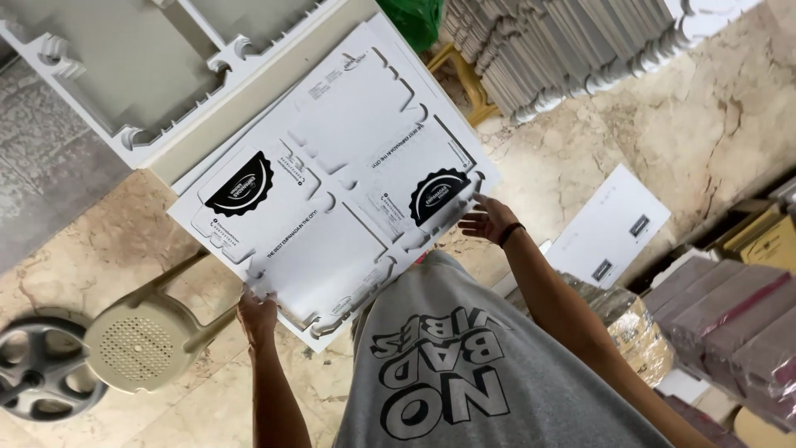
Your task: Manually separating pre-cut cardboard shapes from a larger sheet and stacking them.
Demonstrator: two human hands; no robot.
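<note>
I hold a large white die-cut cardboard sheet [332,166] with two black round emblems and cut-out flap outlines. My left hand [257,315] grips its near-left edge. On the near-right edge, beside one black emblem, my right hand [487,221] holds on with fingers spread; a dark band circles that wrist. The far part of the sheet overlaps a white ribbed plastic table [124,75]. My grey printed shirt [464,373] fills the bottom middle.
A beige plastic chair [137,340] and a grey wheel-like disc [37,369] sit at lower left on the marble floor. Stacked cardboard sheets [564,50] stand at top right. A loose white sheet [613,224], a wrapped bundle [638,328] and pinkish boxes [730,323] lie at right.
</note>
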